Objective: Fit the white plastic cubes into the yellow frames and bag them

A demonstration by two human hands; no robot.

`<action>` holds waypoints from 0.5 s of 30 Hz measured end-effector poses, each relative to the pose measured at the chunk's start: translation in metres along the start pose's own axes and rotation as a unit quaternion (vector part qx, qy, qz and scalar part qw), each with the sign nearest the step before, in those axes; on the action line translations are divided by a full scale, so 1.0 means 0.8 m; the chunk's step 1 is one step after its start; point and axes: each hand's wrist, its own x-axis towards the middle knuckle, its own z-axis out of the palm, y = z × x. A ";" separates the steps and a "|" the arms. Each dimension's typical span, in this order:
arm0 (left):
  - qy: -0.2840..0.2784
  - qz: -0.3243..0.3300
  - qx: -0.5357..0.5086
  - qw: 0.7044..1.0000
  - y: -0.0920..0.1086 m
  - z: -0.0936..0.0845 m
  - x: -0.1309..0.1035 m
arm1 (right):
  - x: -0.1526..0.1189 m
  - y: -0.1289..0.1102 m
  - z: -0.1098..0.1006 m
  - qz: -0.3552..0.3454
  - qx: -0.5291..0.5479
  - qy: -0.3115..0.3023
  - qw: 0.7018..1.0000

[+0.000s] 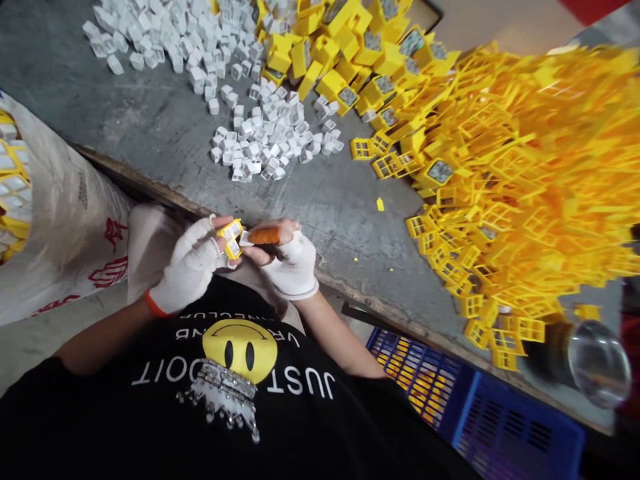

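Note:
My left hand, in a white fingerless glove, holds a small yellow frame with white pieces set in some of its openings. Close against its right side, my right hand pinches a small white piece between thumb and a finger wrapped in orange. Both hands are over my lap at the table's near edge. Beyond them a heap of small white pieces lies on the grey table.
Yellow frames form a big pile on the right. Yellow blocks and more white pieces lie at the back. A white sack stands left; blue crates sit below the table edge, near a clear round container.

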 end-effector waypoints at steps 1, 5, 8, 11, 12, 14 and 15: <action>0.001 0.003 0.003 1.000 -0.001 0.001 -0.001 | -0.002 0.002 0.000 -0.014 -0.018 -0.004 1.000; 0.010 -0.014 0.015 1.000 0.001 0.004 -0.001 | -0.008 0.011 -0.008 -0.025 -0.089 -0.050 0.994; 0.025 -0.023 0.030 0.999 0.009 0.011 0.004 | -0.009 0.011 -0.013 -0.049 -0.152 -0.096 0.983; 0.055 -0.045 0.053 0.996 0.019 0.019 0.015 | -0.002 0.010 -0.018 -0.054 -0.170 -0.188 0.966; 0.065 -0.054 0.055 0.995 0.022 0.022 0.019 | 0.003 0.015 -0.023 -0.049 -0.164 -0.223 0.960; 0.084 -0.075 0.057 0.992 0.026 0.027 0.028 | 0.022 0.035 -0.042 -0.026 -0.148 -0.262 0.954; 0.097 -0.080 0.062 0.990 0.028 0.029 0.033 | 0.036 0.052 -0.056 0.004 -0.154 -0.256 0.954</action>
